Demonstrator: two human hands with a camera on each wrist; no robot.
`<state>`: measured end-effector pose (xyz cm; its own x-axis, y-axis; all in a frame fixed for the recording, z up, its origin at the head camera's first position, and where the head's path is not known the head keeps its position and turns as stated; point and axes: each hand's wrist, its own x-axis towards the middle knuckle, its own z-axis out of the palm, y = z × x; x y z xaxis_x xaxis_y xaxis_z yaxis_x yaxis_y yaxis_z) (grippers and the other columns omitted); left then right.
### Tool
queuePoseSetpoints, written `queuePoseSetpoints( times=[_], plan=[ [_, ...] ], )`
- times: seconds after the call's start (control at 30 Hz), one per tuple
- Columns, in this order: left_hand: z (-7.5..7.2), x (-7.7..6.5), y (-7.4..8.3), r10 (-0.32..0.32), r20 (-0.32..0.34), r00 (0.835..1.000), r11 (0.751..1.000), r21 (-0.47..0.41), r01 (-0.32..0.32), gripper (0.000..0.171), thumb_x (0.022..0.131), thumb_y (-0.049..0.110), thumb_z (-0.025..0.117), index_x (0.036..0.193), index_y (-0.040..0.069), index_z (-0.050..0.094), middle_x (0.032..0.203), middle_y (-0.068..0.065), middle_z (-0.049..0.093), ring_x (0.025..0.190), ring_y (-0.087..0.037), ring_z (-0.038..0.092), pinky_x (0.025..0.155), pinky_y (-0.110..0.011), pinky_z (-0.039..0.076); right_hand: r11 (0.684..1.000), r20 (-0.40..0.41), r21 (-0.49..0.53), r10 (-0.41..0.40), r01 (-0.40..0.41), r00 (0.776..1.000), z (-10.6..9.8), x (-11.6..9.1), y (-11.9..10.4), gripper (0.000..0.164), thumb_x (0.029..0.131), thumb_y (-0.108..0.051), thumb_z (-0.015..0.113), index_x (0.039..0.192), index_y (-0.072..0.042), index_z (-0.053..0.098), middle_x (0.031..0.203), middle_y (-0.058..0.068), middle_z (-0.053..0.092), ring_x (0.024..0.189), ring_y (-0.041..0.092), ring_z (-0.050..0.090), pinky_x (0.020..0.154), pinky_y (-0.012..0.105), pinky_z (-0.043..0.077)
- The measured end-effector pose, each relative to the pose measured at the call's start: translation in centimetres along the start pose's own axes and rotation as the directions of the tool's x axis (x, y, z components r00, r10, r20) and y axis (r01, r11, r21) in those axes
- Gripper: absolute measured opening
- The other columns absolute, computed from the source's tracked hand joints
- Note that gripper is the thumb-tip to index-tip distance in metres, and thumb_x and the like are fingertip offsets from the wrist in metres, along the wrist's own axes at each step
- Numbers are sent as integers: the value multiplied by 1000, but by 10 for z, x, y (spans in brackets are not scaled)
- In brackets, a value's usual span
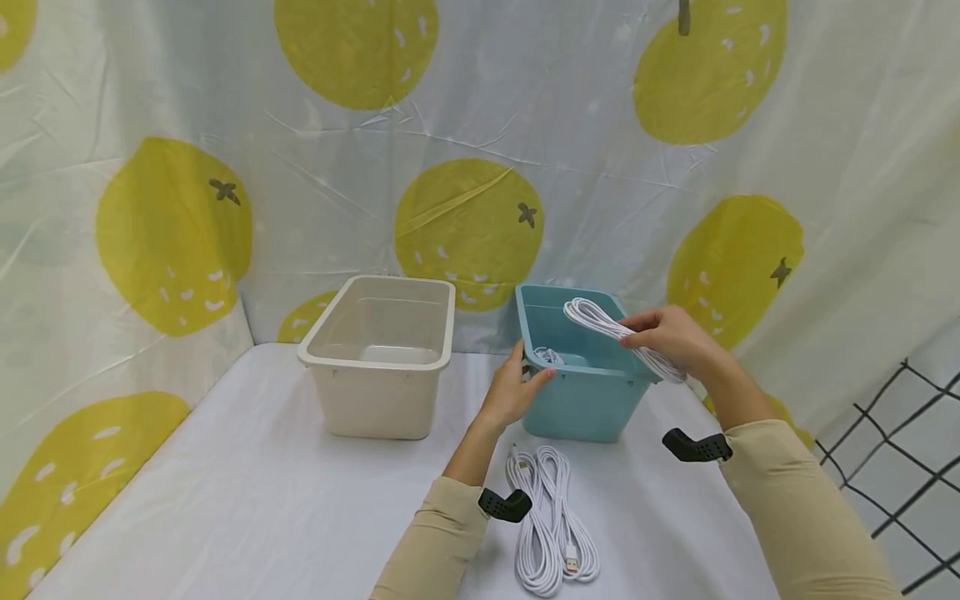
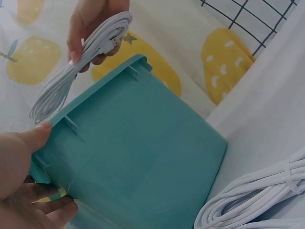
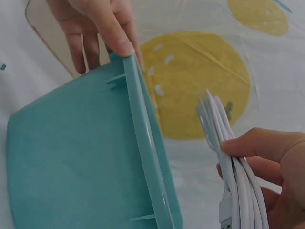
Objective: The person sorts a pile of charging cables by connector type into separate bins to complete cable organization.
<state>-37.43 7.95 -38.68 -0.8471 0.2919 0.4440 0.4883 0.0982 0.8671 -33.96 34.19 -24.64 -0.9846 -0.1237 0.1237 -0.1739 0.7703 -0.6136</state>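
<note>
My right hand (image 1: 678, 340) pinches a coiled white USB cable (image 1: 596, 317) between thumb and fingers, above the right part of the teal bin (image 1: 577, 408). A USB plug (image 2: 110, 44) shows against the bundle in the left wrist view. My left hand (image 1: 508, 395) grips the bin at its near left corner; the thumb (image 2: 38, 136) lies on the rim and the fingers bend beneath it. Inside the bin, another white cable coil (image 1: 549, 356) lies near the left wall, partly hidden by the rim.
Coiled white cables (image 1: 538, 533) lie on the white-covered table in front of the teal bin. A beige bin (image 1: 378, 400) stands to its left. Behind hangs a lemon-print curtain (image 1: 585, 208). A black wire grid (image 1: 892, 442) is at the right.
</note>
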Motion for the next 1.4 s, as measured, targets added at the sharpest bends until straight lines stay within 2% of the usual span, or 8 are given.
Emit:
queuePoseSetpoints(
  times=[0.13, 0.33, 0.43, 0.57, 0.83, 1.07, 1.4],
  plan=[
    [1, 0, 0, -5, 1, 1000, 1000, -4, 5, 73, 103, 24, 68, 163, 11, 28, 158, -14, 44, 141, -33, 46, 108, -48, 46, 1000, -3, 12, 4, -4, 1000, 3, 12, -1, 46, 97, -23, 75, 134, 3, 67, 127, 20, 67, 113, 35, 59, 100, 51, 50],
    [1, 1, -1, -1, 0, 1000, 1000, 0, 1, 72, 104, 22, 67, 163, 10, 28, 158, -15, 44, 141, -34, 47, 108, -47, 47, 998, -13, 36, 57, -57, 998, 8, 26, -1, 50, 98, -23, 72, 139, 3, 62, 137, 26, 59, 124, 42, 52, 107, 61, 42],
    [1, 1, -2, 2, -5, 1000, 1000, -3, -2, 72, 104, 21, 67, 163, 10, 28, 158, -14, 43, 141, -34, 46, 108, -48, 46, 995, -34, 66, 79, -76, 996, 12, 33, 1, 50, 99, -24, 71, 139, 3, 61, 140, 27, 55, 129, 44, 49, 110, 62, 39],
    [1, 1, -2, 0, 6, 1000, 1000, -12, 1, 74, 104, 24, 67, 164, 11, 27, 158, -13, 43, 141, -34, 46, 108, -46, 46, 992, -41, 110, 68, -63, 997, 17, 36, 5, 53, 101, -24, 69, 145, 3, 56, 144, 27, 53, 130, 45, 49, 110, 59, 41],
    [0, -1, 0, -23, 8, 1000, 1000, -18, 24, 78, 104, 25, 66, 165, 8, 21, 160, -15, 40, 141, -36, 46, 105, -47, 49, 994, -16, 102, -32, 34, 999, 21, 34, 11, 62, 102, -28, 70, 152, -1, 48, 144, 27, 54, 130, 44, 52, 107, 60, 44],
    [0, -1, -4, -27, 12, 1000, 999, -26, 28, 78, 104, 30, 67, 165, 13, 22, 159, -12, 41, 141, -34, 46, 105, -45, 49, 994, -15, 96, -51, 52, 999, 23, 32, 12, 60, 102, -27, 70, 152, -3, 50, 140, 25, 58, 128, 44, 54, 106, 61, 45],
    [0, 1, -2, -34, 12, 999, 999, -22, 34, 76, 104, 27, 66, 165, 13, 23, 160, -13, 40, 141, -36, 45, 105, -47, 49, 988, -18, 133, -80, 82, 997, 24, 17, 7, 61, 102, -28, 70, 153, -1, 48, 141, 26, 56, 131, 47, 52, 105, 61, 45]
  ],
)
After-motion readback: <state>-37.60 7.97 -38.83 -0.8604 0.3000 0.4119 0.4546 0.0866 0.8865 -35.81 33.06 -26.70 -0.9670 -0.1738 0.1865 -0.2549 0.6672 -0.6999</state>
